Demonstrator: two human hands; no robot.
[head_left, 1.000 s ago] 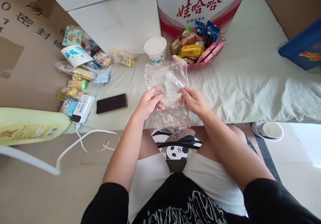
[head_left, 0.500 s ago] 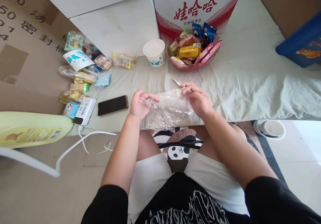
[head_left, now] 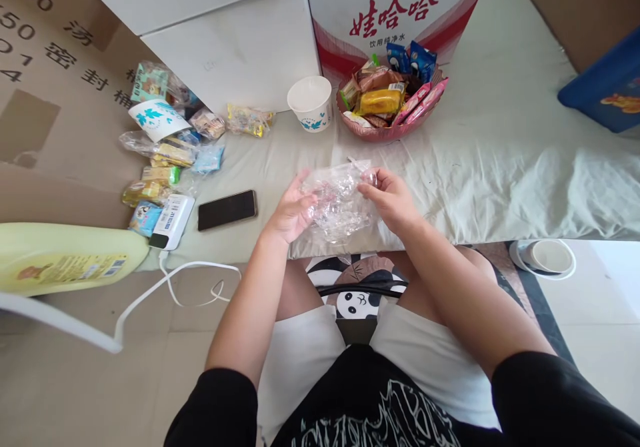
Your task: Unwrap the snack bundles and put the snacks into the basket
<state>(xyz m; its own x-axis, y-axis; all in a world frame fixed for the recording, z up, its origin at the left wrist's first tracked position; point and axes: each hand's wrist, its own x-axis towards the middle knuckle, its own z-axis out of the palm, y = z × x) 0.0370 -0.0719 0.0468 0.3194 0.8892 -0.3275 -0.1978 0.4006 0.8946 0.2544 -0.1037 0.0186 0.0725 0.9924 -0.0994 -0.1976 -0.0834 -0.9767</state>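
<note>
Step in hand: you seem to be gathering the clear plastic bag into a bunch between both hands, just above the near edge of the cloth-covered table
Bag: crumpled and see-through, held off the cloth near the middle of the near edge; whether anything is inside it you cannot tell
Left hand: fingers curled around the bag's left side, thumb up, gripping the film; forearm comes up from your lap, wrist bent slightly inward
Right hand: closed on the bag's right upper edge with a fingertip pinch, knuckles toward the far edge, forearm angled in from the right
Next move calls for: probably a steady hold on one side while the other hand works the slippery film, which will slide and spring back
Around: phone lies left of your left hand; paper cup and snack basket stand toward the far edge; loose snack packets crowd the left end
</note>
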